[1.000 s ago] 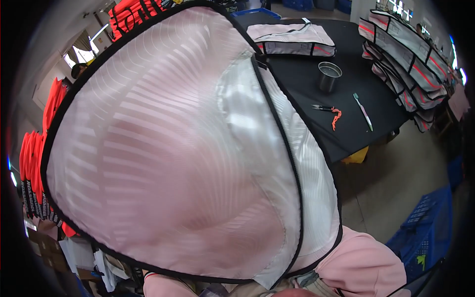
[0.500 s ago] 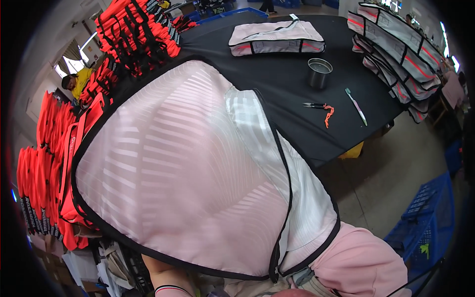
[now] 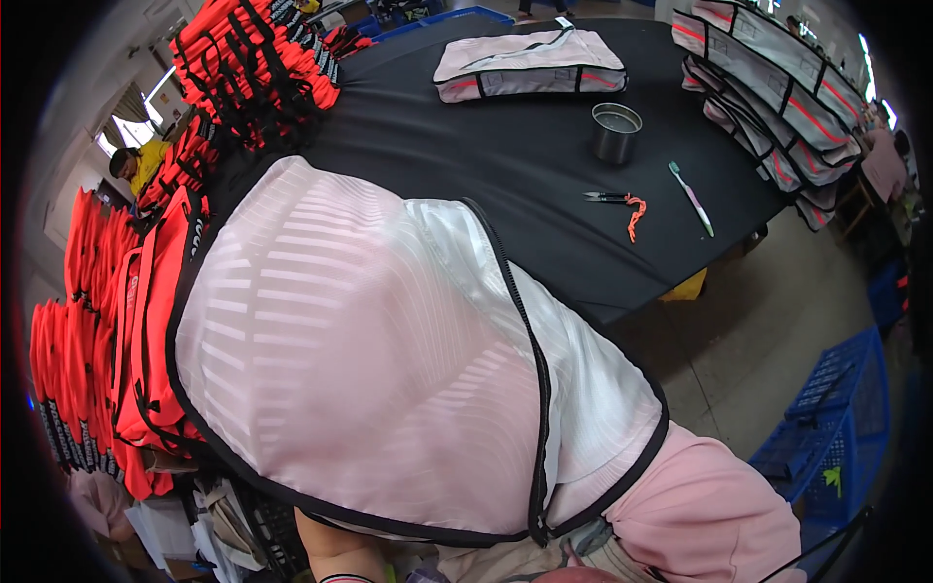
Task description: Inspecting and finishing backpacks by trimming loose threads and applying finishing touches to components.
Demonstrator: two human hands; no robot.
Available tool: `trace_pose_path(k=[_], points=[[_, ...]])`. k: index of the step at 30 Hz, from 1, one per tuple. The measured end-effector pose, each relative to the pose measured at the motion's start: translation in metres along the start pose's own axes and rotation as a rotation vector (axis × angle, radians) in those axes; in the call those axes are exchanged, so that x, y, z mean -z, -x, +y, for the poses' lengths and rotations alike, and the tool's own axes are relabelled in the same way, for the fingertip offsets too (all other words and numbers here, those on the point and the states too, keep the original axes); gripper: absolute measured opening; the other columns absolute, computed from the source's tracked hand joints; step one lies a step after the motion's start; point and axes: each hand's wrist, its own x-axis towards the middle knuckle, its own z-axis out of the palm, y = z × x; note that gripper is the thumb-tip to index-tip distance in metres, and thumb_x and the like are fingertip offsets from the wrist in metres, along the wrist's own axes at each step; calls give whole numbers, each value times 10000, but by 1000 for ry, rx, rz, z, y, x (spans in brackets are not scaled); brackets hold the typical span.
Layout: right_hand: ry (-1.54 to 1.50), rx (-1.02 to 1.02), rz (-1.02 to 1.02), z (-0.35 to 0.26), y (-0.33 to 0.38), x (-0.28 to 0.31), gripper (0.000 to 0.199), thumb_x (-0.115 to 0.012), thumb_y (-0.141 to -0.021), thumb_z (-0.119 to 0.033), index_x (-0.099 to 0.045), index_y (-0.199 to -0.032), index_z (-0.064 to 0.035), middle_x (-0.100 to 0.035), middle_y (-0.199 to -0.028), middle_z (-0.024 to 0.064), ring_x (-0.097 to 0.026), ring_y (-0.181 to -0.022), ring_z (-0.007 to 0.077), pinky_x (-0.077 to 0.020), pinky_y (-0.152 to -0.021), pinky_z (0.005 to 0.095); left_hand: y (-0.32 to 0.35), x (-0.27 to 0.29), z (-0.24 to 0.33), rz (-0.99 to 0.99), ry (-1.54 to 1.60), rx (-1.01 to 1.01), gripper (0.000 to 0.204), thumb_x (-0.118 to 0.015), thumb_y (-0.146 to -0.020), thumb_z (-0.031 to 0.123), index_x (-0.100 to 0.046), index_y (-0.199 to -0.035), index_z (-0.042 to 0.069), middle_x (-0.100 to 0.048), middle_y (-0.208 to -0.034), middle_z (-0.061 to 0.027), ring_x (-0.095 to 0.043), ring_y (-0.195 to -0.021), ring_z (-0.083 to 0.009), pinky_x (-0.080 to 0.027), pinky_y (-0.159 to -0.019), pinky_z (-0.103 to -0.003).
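Observation:
A large pink mesh vest [image 3: 389,369] with black trim and a black zipper fills the middle of the view, spread out close below me. Both my hands are hidden under it. My bare left forearm [image 3: 335,549] comes up from the lower edge and disappears beneath the vest's hem. My right arm in a pink sleeve [image 3: 709,515] reaches in from the lower right and also ends under the fabric. Whether the hands grip the vest cannot be seen.
Beyond the vest, a black table [image 3: 466,155] carries a folded pink vest [image 3: 530,63], a metal can [image 3: 615,131], small snips with an orange cord [image 3: 622,204] and a toothbrush-like tool [image 3: 692,199]. Red vests [image 3: 146,291] are stacked left, grey-and-red ones [image 3: 777,78] right. A blue crate [image 3: 826,408] stands on the floor.
The pink vest has come down and toward me, uncovering the table and the red stacks on the left. My left forearm now shows at the lower edge.

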Motion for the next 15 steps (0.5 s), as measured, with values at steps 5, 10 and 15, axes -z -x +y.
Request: trace_pose_path(k=[5, 10, 15], points=[[3, -18, 49, 3, 9, 16, 403, -425, -1017, -272, -507, -1348, -56, -503, -1397, 128, -471, -1275, 265, -356, -1092, 377, 21, 26, -7, 9, -17, 46, 397, -468, -1013, 331, -551, -1233, 12, -621, -979, -25, -607, -850, -120, -495, -723, -248], [8, -39, 99, 3, 26, 34, 406, -422, -1020, -270, -501, -1355, -55, -500, -1401, 126, -467, -1280, 262, -353, -1095, 374, 51, 63, -11, 14, -35, 94, 395, -476, -1009, 327, -546, -1243, 16, -617, -988, -21, -608, -863, -114, -496, -727, -246], [-26, -45, 93, -4, 38, 20, 408, -418, -1022, -269, -494, -1361, -55, -497, -1404, 125, -464, -1285, 259, -351, -1097, 371, 178, 94, 75, -1372, -361, 899, 244, -623, -934, 147, -700, -1057, -50, -708, -803, -103, -642, -734, -145, -480, -667, -269]])
